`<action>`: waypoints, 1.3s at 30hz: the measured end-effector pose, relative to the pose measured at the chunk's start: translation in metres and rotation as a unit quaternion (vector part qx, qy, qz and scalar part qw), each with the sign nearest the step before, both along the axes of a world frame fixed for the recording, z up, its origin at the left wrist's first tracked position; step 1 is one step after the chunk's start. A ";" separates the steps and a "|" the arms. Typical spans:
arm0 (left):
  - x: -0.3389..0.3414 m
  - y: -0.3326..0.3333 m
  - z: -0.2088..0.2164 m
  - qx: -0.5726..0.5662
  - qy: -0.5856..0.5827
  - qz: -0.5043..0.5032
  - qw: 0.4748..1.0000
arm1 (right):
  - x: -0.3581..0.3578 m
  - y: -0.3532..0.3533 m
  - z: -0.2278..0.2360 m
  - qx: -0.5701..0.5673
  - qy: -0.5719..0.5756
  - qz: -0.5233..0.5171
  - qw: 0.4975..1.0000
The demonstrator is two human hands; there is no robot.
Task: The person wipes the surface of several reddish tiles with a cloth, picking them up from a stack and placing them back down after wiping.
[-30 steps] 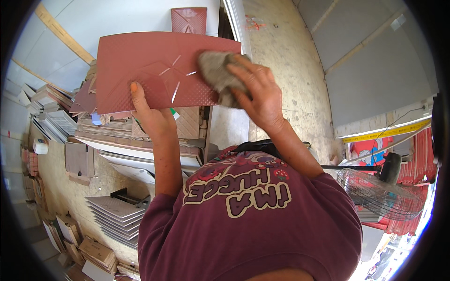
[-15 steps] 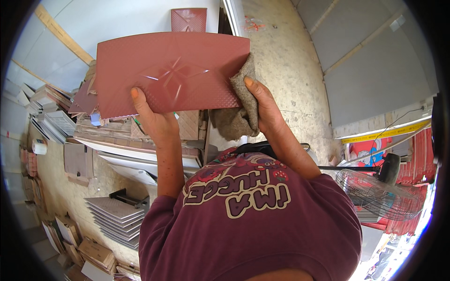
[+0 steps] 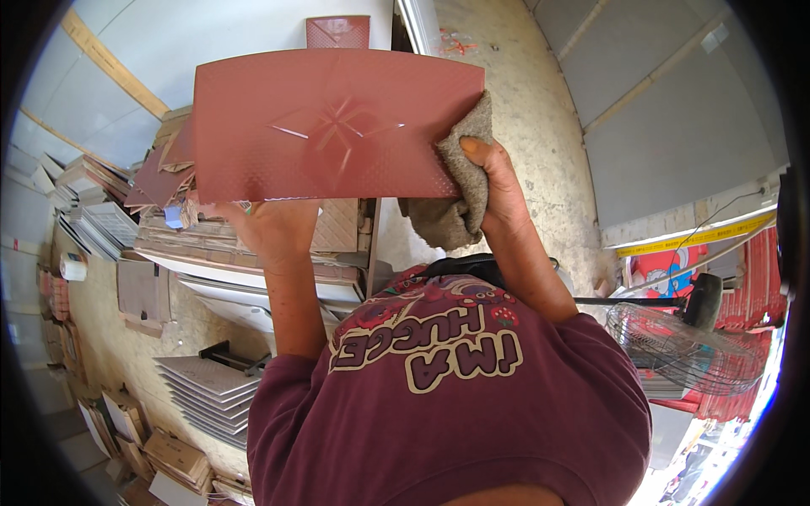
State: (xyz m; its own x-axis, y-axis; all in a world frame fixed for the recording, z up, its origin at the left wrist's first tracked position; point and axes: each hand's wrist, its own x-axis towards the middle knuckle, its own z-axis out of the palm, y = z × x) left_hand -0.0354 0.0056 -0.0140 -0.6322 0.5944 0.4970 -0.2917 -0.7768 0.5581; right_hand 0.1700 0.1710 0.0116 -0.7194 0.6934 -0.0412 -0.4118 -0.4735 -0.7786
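Note:
A large reddish-brown tile (image 3: pixel 337 110) with an embossed star pattern and a fine dotted texture is held up in front of me. My left hand (image 3: pixel 277 226) supports its near edge from below, left of the middle; the tile hides most of its fingers. A grey-brown cloth (image 3: pixel 466 173) is folded around the tile's right edge. My right hand (image 3: pixel 499 179) is closed on this cloth, thumb on top, with the tile edge inside the fold. The loose end of the cloth hangs beneath the tile's near right corner.
Behind stands a similar reddish tile (image 3: pixel 337 32) against a white surface. Below my left hand is a stack of tiles and cardboard (image 3: pixel 253 261). More grey tiles (image 3: pixel 207 388) stand in a rack at lower left. A fan (image 3: pixel 683 341) is at right, beside grey wall panels (image 3: pixel 675 93).
The tile has shifted right and slightly away, along with both hands and the cloth. My left thumb has left the tile's top face and that hand is now under the near edge.

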 end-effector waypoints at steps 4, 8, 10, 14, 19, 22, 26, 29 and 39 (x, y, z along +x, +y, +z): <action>-0.017 -0.015 -0.011 0.135 -0.157 -0.227 0.952 | 0.010 0.008 -0.001 -0.025 0.003 -0.008 1.000; -0.050 -0.035 -0.024 0.112 -0.172 -0.253 0.945 | 0.020 0.016 -0.003 -0.036 -0.008 0.001 0.999; -0.066 -0.037 -0.035 0.138 -0.184 -0.312 0.922 | 0.023 0.020 -0.003 -0.028 -0.012 0.015 0.999; -0.075 -0.053 -0.046 -0.168 -0.075 -0.032 0.982 | 0.028 0.025 -0.002 0.036 -0.053 0.015 0.998; -0.051 -0.057 -0.031 -0.234 -0.129 -0.086 0.960 | 0.032 0.028 0.002 0.062 -0.066 0.044 0.995; -0.035 -0.056 -0.020 -0.259 -0.141 -0.088 0.952 | 0.033 0.031 0.004 0.079 -0.068 0.038 0.994; -0.018 -0.058 -0.018 -0.270 -0.161 -0.018 0.949 | 0.032 0.037 0.009 0.132 -0.080 0.009 0.988; -0.008 -0.060 -0.022 -0.249 -0.137 -0.005 0.959 | 0.030 0.041 0.015 0.201 -0.115 -0.042 0.972; 0.019 -0.045 -0.025 -0.252 -0.122 0.008 0.960 | 0.027 0.029 0.062 0.479 -0.174 -0.314 0.801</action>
